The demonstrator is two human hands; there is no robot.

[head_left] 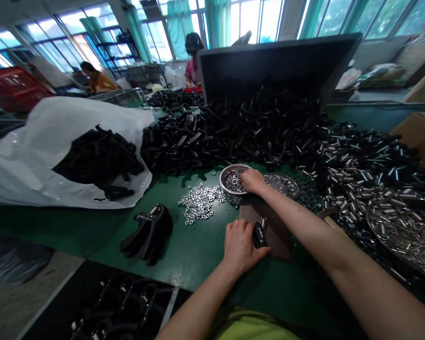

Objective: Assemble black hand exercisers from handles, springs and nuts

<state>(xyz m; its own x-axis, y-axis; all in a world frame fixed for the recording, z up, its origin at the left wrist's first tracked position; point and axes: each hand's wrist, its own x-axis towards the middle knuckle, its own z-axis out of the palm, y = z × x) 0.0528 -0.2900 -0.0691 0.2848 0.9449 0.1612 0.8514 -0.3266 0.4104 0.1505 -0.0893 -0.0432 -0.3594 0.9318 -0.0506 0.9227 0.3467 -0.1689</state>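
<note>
Clock positions read from my left hand (242, 241). At 12, a round metal bowl (222, 184) holds small silvery rings; my right hand (253, 182) has its fingertips down in it, and whether they pinch anything I cannot tell. At 1, a second metal dish (298, 191) holds similar small metal bits. At 10, a crinkled, translucent white sack (102, 111) lies with its mouth open on black parts; beyond the bowl, a tipped smooth gray bin (279, 66) stands behind a heap of curved, glossy black pieces (233, 132). At 8, a black tray (71, 288) holds similar parts with silvery ends. Loose nuts (198, 203) scatter at 10, nearer. My left hand grips a dark black piece (258, 238), silvery ribbed barrel (264, 223) upright, at the flat brown board (279, 236).
</note>
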